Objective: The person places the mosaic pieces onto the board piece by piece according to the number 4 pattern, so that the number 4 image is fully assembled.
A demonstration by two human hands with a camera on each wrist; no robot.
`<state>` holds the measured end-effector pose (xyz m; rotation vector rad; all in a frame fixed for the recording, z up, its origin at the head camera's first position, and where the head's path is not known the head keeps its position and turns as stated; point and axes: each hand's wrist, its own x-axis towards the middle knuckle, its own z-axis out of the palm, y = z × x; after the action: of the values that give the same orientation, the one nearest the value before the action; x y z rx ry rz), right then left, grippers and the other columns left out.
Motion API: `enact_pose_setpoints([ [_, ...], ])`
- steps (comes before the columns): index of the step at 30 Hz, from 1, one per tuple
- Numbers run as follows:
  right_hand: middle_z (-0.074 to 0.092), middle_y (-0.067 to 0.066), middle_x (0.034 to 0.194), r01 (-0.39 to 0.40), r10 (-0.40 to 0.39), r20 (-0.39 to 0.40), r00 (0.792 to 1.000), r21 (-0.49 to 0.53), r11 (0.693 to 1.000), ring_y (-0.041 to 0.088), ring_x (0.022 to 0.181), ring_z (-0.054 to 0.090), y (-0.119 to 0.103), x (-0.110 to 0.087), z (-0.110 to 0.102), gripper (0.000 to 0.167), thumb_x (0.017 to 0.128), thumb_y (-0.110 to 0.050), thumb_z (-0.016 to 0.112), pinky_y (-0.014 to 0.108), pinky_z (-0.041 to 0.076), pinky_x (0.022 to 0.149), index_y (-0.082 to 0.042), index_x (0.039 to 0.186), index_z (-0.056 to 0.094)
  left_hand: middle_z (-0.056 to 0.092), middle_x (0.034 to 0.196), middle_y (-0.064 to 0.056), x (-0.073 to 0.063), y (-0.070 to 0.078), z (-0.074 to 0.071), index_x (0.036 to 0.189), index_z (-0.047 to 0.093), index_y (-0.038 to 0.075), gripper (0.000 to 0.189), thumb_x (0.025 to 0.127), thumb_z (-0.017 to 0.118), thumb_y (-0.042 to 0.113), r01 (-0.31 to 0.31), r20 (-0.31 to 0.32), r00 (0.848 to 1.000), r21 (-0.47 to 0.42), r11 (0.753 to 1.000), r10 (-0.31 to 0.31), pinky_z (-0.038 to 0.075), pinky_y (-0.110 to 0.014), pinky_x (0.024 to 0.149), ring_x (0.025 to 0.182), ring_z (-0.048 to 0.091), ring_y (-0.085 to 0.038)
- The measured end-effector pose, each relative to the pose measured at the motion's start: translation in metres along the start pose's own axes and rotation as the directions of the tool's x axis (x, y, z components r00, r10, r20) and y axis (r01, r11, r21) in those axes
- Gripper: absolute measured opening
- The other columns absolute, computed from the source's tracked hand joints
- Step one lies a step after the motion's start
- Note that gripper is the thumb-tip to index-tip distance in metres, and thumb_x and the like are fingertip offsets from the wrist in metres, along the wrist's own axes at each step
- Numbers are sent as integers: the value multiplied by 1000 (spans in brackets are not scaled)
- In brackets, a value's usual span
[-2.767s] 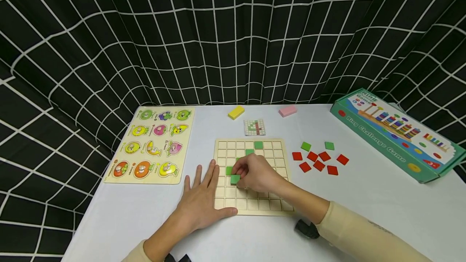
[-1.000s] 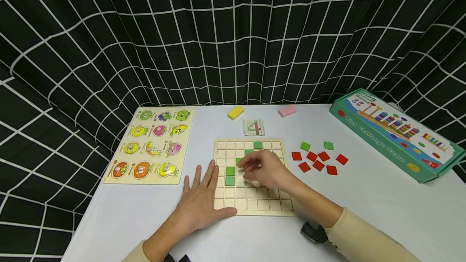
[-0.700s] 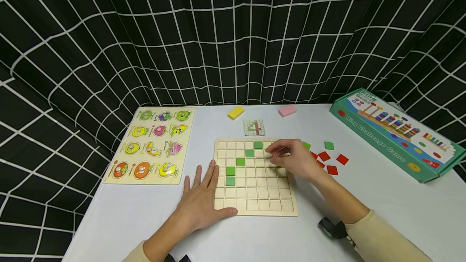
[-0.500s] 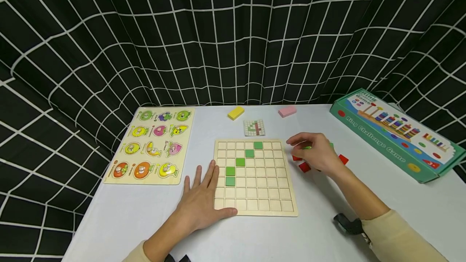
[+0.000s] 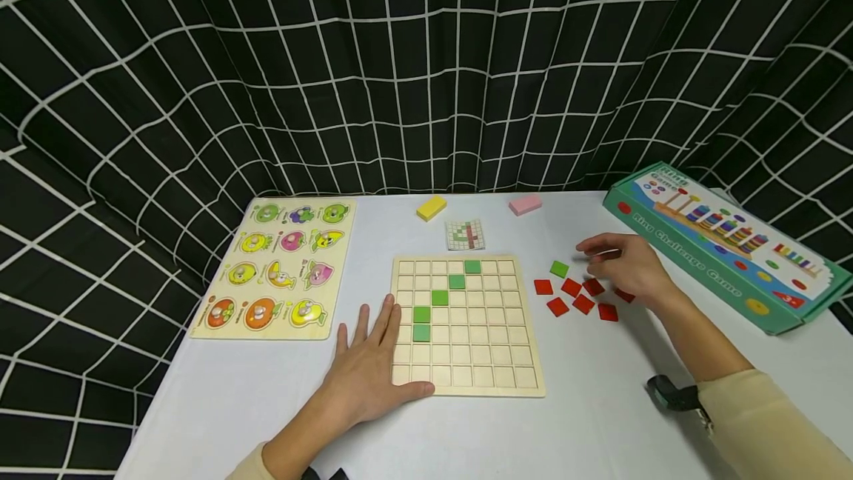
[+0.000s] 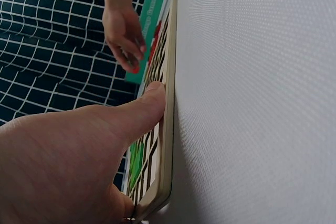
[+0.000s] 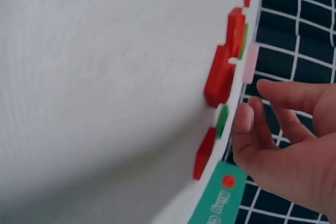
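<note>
A wooden grid board (image 5: 491, 376) lies in the middle of the table, with several green square tiles (image 5: 440, 298) set in a slanting line on its upper left part. My left hand (image 5: 366, 376) rests spread at the board's lower left corner, fingers along the left side and thumb on the front edge. Above the loose tiles at right hovers my right hand (image 5: 629, 265), its fingers bent and apart with nothing between them. In the right wrist view a green tile (image 7: 222, 121) lies on the table below those fingers; the hand hides it in the head view.
Several red tiles (image 5: 557, 307) and one more green tile (image 5: 559, 269) lie right of the board. Behind it are a small pattern card (image 5: 465, 235), a yellow block (image 5: 432, 207) and a pink block (image 5: 526, 204). A fruit puzzle (image 5: 273, 265) lies left, a game box (image 5: 726, 250) right.
The right hand has let go of a green tile, which now lies in the grid below the others, and has moved right to the loose tiles. The left hand has stayed put.
</note>
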<state>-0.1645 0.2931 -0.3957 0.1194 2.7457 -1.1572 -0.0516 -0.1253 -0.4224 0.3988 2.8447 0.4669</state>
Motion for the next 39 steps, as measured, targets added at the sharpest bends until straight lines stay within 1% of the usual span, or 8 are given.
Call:
enact_pose_setpoints([
  [3,63,26,125,6,-6,5,1000,3,1000,33,104,55,6,3,-2,44,93,-6,71,24,51,68,1,135,64,6,177,-6,0,0,-1,167,17,8,124,80,68,80,-1,-2,1000,3,1000,1,13,-76,120,160,10,-46],
  [5,62,28,130,2,-2,5,1000,5,1000,33,106,54,7,4,-2,45,93,-7,72,23,52,69,2,136,64,6,177,-6,-1,1,-1,167,18,8,124,80,68,80,-3,-4,1000,3,1000,3,13,-76,120,160,10,-47],
  [11,59,27,138,-43,43,4,999,18,999,34,110,54,-1,3,4,45,95,-13,72,26,57,70,-2,138,63,5,177,-6,-1,1,-2,167,18,8,124,80,69,79,-2,-6,1000,2,1000,2,13,-76,120,160,10,-46],
  [17,64,24,128,-33,32,32,999,16,999,32,103,58,-13,5,16,46,92,-17,76,27,57,71,-3,135,65,6,177,-6,0,1,-1,168,17,8,124,80,69,80,-1,-6,1000,-8,1000,1,12,-77,120,160,9,-47],
  [22,64,22,122,-30,29,56,998,7,1000,30,101,57,-15,7,22,47,90,-19,78,28,56,69,-2,133,65,7,177,-7,1,0,0,167,18,7,125,80,70,79,-6,-9,1000,-11,1000,6,13,-77,119,159,10,-49],
  [30,64,20,113,-21,23,43,999,-59,998,31,97,56,-15,11,29,38,90,-13,77,29,54,63,-2,125,69,6,177,-7,1,0,1,167,18,8,124,80,68,80,-5,-5,1000,1,1000,5,12,-77,119,160,10,-48],
  [34,65,21,112,-24,28,46,999,-68,997,31,95,57,-17,12,29,36,91,-11,75,30,54,64,-1,125,70,6,177,-7,1,-1,1,168,17,8,125,80,68,81,-4,-4,1000,5,1000,4,13,-77,120,160,10,-48],
  [39,66,22,116,-15,19,60,998,-59,998,31,96,58,-21,11,28,37,91,-10,74,30,54,63,0,126,71,6,177,-6,1,-1,0,168,17,8,125,80,69,80,-3,-4,1000,2,1000,3,13,-76,120,160,10,-48],
])
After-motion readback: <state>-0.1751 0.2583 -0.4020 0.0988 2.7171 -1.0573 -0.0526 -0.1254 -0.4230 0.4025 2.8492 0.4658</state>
